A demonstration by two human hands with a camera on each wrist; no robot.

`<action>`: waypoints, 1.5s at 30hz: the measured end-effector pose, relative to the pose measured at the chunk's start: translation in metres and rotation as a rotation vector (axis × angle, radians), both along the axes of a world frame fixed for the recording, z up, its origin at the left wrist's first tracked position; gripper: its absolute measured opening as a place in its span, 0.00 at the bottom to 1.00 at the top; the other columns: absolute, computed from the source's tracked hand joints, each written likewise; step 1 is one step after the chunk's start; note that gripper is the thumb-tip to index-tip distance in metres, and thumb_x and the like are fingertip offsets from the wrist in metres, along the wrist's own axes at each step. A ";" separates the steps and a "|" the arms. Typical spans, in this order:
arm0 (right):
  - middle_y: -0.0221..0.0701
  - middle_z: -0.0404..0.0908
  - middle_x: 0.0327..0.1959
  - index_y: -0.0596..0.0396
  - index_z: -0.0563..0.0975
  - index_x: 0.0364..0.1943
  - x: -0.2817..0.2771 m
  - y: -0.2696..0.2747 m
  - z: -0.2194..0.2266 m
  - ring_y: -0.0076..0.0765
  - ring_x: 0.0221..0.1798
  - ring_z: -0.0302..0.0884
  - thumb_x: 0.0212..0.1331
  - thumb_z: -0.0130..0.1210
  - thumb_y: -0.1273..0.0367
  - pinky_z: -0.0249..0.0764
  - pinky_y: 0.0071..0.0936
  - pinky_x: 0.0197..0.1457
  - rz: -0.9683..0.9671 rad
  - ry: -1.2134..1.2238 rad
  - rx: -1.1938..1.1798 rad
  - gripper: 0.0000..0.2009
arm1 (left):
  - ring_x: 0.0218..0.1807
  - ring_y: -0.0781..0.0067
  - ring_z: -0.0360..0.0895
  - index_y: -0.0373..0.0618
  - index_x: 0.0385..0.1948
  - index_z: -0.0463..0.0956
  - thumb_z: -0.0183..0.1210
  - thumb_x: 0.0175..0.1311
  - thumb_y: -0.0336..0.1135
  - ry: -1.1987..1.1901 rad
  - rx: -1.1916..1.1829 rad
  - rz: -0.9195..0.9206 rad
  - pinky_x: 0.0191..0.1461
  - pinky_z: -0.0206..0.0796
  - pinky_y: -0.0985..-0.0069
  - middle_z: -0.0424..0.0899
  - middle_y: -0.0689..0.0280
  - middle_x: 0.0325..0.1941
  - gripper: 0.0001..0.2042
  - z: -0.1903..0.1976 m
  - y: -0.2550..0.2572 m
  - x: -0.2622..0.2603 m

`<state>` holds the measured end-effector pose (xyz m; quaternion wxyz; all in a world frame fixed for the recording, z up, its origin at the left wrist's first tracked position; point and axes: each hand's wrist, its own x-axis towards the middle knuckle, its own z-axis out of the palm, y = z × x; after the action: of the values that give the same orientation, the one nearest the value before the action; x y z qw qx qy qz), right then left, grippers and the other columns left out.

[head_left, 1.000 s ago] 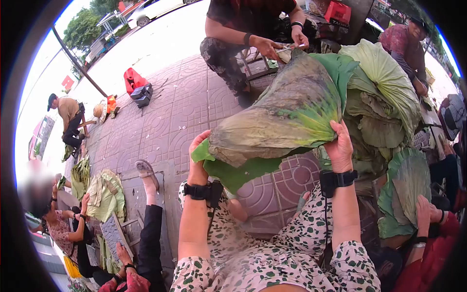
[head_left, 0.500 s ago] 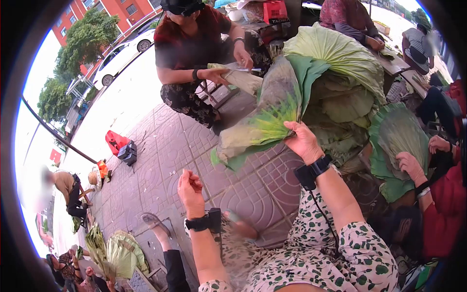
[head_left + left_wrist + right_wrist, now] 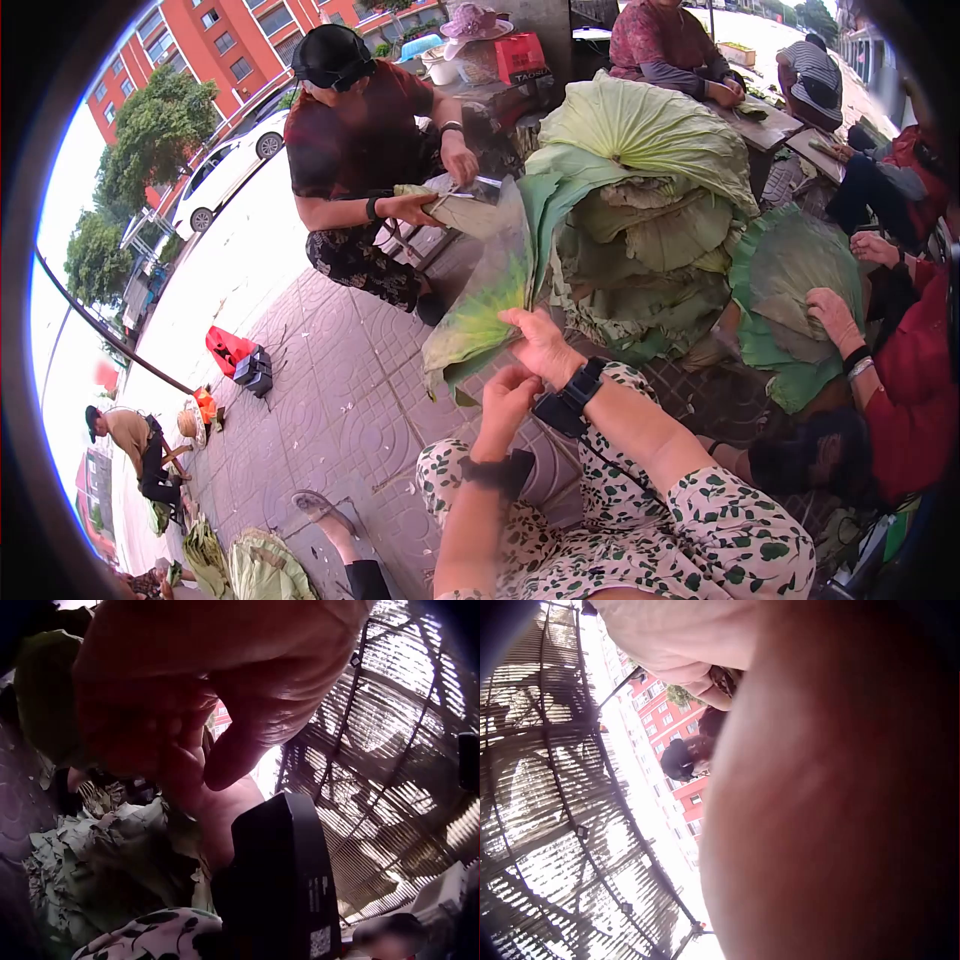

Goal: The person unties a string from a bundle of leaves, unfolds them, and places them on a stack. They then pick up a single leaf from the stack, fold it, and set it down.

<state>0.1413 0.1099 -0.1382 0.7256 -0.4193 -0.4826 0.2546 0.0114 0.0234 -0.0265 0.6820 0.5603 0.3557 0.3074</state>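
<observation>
My right hand (image 3: 543, 348) grips the near edge of a folded lotus leaf (image 3: 480, 310), green and yellow with a greyish outer face and a darker green layer along its right side. The leaf slants up and away toward a person seated opposite. Close against my right hand is my left hand (image 3: 508, 400), its fingers loosely bent, with nothing seen in them. In the left wrist view, a gap shows between the thumb (image 3: 238, 754) and fingers of my left hand. The right wrist view is mostly filled by skin, and the leaf is hidden there.
A tall pile of lotus leaves (image 3: 650, 220) stands beyond my right hand. The person opposite (image 3: 350, 150) holds a pale leaf bundle (image 3: 465, 212). At the right, another person's hands rest by a large leaf (image 3: 800, 290). A red bag (image 3: 230, 350) lies on the paving (image 3: 330, 400).
My left hand let go of the leaf, then moved right to beside my right hand. My right hand kept its grip as the leaf swung left and more upright. The head view shifted.
</observation>
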 end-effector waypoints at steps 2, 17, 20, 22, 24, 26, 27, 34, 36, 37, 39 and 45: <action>0.37 0.75 0.35 0.60 0.72 0.40 -0.012 -0.033 0.066 0.38 0.37 0.74 0.48 0.52 0.79 0.72 0.30 0.44 0.288 0.550 -0.113 0.13 | 0.30 0.82 0.74 0.37 0.35 0.75 0.57 0.48 0.25 -0.074 0.018 -0.029 0.35 0.65 0.85 0.79 0.67 0.30 0.10 -0.014 -0.002 0.012; 0.31 0.75 0.29 0.56 0.73 0.33 -0.002 -0.050 0.106 0.31 0.33 0.73 0.44 0.56 0.70 0.67 0.31 0.32 0.186 0.881 -0.227 0.11 | 0.28 0.81 0.74 0.36 0.30 0.75 0.55 0.44 0.24 -0.105 0.010 -0.081 0.34 0.65 0.84 0.79 0.67 0.27 0.09 -0.004 0.006 0.027; 0.30 0.75 0.27 0.56 0.73 0.30 -0.003 -0.048 0.098 0.30 0.31 0.73 0.45 0.57 0.68 0.67 0.31 0.32 0.179 0.806 -0.205 0.09 | 0.29 0.80 0.74 0.36 0.30 0.76 0.54 0.41 0.22 -0.095 0.021 -0.116 0.36 0.65 0.83 0.80 0.67 0.28 0.11 -0.007 0.007 0.024; 0.31 0.75 0.30 0.58 0.74 0.31 -0.009 -0.060 0.096 0.31 0.34 0.73 0.47 0.55 0.71 0.69 0.30 0.37 0.014 0.401 -0.181 0.07 | 0.30 0.80 0.74 0.36 0.31 0.76 0.55 0.41 0.22 -0.085 0.040 -0.111 0.37 0.65 0.83 0.80 0.67 0.29 0.11 -0.017 0.011 0.020; 0.33 0.75 0.31 0.60 0.75 0.32 0.010 -0.032 0.035 0.32 0.37 0.73 0.47 0.54 0.75 0.71 0.28 0.41 -0.198 -0.318 -0.111 0.07 | 0.33 0.81 0.74 0.36 0.33 0.76 0.57 0.44 0.24 -0.107 0.031 -0.137 0.40 0.65 0.84 0.80 0.68 0.32 0.11 -0.029 0.015 0.017; 0.35 0.75 0.32 0.60 0.74 0.31 0.010 -0.013 0.006 0.36 0.37 0.72 0.47 0.55 0.74 0.70 0.31 0.41 -0.170 -0.132 -0.084 0.06 | 0.35 0.78 0.74 0.33 0.34 0.76 0.57 0.46 0.26 -0.121 0.061 -0.141 0.41 0.66 0.81 0.80 0.65 0.34 0.12 -0.030 0.014 0.012; 0.36 0.75 0.32 0.60 0.74 0.30 0.012 -0.020 0.013 0.37 0.37 0.73 0.47 0.55 0.74 0.70 0.32 0.42 -0.169 -0.112 -0.094 0.06 | 0.33 0.77 0.75 0.30 0.33 0.76 0.57 0.44 0.26 -0.158 0.071 -0.094 0.38 0.66 0.80 0.80 0.63 0.32 0.12 -0.024 0.008 0.016; 0.35 0.74 0.35 0.58 0.72 0.33 0.001 -0.031 0.069 0.38 0.41 0.72 0.50 0.53 0.74 0.69 0.35 0.47 0.373 0.887 -0.414 0.06 | 0.31 0.78 0.73 0.34 0.30 0.77 0.58 0.43 0.27 -0.163 0.033 -0.083 0.38 0.66 0.80 0.79 0.65 0.29 0.11 -0.053 0.020 0.018; 0.35 0.74 0.37 0.58 0.72 0.34 0.001 -0.029 0.073 0.37 0.42 0.71 0.51 0.52 0.73 0.68 0.35 0.48 0.384 0.883 -0.435 0.06 | 0.31 0.78 0.73 0.34 0.30 0.77 0.57 0.42 0.27 -0.174 0.039 -0.051 0.37 0.65 0.79 0.79 0.66 0.29 0.11 -0.063 0.023 0.021; 0.34 0.74 0.37 0.58 0.72 0.34 0.000 -0.029 0.074 0.36 0.42 0.71 0.52 0.52 0.73 0.68 0.34 0.48 0.378 0.878 -0.445 0.06 | 0.32 0.78 0.73 0.33 0.30 0.77 0.57 0.42 0.26 -0.151 0.051 -0.021 0.37 0.65 0.79 0.79 0.66 0.29 0.11 -0.055 0.020 0.018; 0.33 0.73 0.39 0.58 0.72 0.36 -0.002 -0.031 0.078 0.35 0.44 0.70 0.53 0.51 0.72 0.67 0.33 0.51 0.425 0.855 -0.443 0.07 | 0.32 0.78 0.73 0.33 0.30 0.77 0.57 0.42 0.26 -0.146 0.043 0.001 0.37 0.65 0.79 0.79 0.65 0.29 0.11 -0.044 0.018 0.014; 0.35 0.73 0.40 0.59 0.71 0.37 -0.009 -0.019 0.080 0.36 0.45 0.69 0.53 0.51 0.71 0.66 0.34 0.50 0.485 0.876 -0.432 0.09 | 0.35 0.79 0.73 0.33 0.29 0.77 0.57 0.43 0.25 -0.205 -0.012 0.025 0.42 0.64 0.80 0.80 0.64 0.30 0.09 -0.030 0.017 0.005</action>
<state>0.1319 0.0913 -0.0579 0.6766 -0.2903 -0.1546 0.6588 0.0167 0.0402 -0.0567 0.7141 0.5175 0.2929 0.3694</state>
